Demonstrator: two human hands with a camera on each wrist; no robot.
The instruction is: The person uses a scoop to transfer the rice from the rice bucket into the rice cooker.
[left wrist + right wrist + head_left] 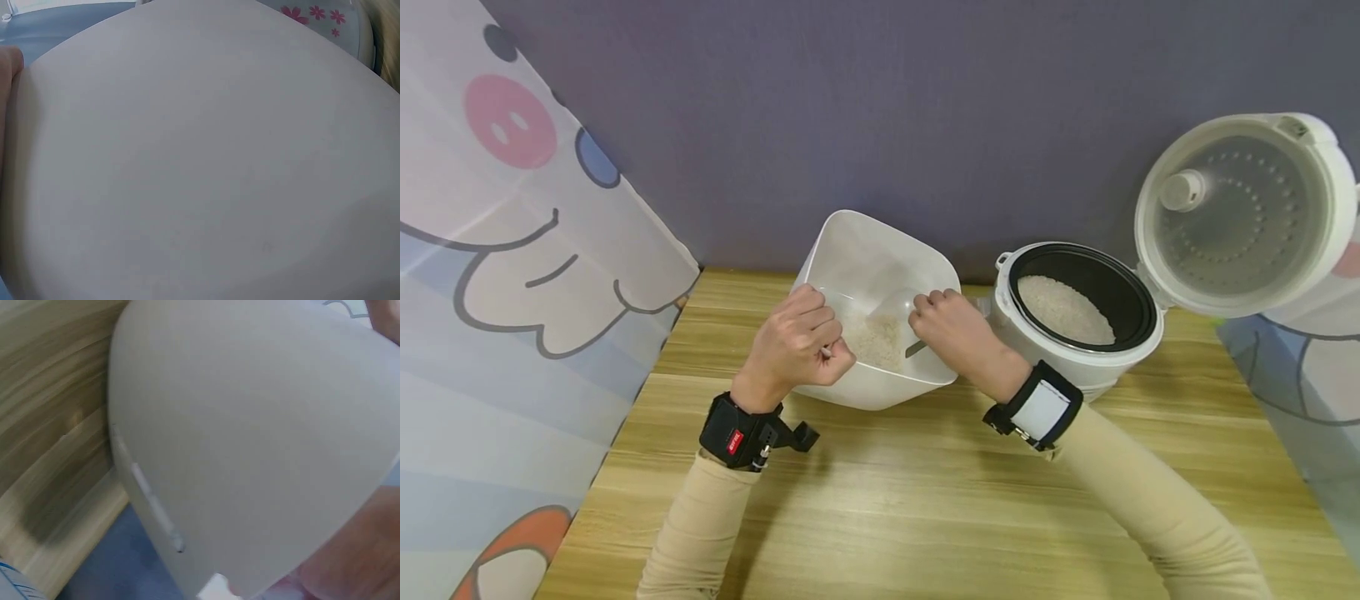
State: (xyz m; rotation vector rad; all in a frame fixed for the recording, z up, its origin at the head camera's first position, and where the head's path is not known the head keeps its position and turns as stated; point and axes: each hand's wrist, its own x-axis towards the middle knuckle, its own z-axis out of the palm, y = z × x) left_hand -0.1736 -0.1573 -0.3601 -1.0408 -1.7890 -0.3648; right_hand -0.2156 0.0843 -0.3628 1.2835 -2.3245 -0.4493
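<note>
A white rice bin [880, 385] with loose rice [871, 340] inside is between my two hands in the head view. My left hand [797, 337] is curled over its left rim. At the opposite rim my right hand [951, 332] has its fingers curled over the edge. A clear, rounded object [895, 304], its kind unclear, shows inside the bin near my right fingers. The bin's wall [206, 150] fills most of the left wrist view. In the right wrist view the wall [250, 425] carries a narrow clear strip [156, 509].
Right of the bin stands a white rice cooker [1078, 358] holding rice [1063, 308] in its dark inner pot. Its lid [1247, 212] is raised. Both stand on a wooden table [880, 500] before a grey-purple wall [850, 108].
</note>
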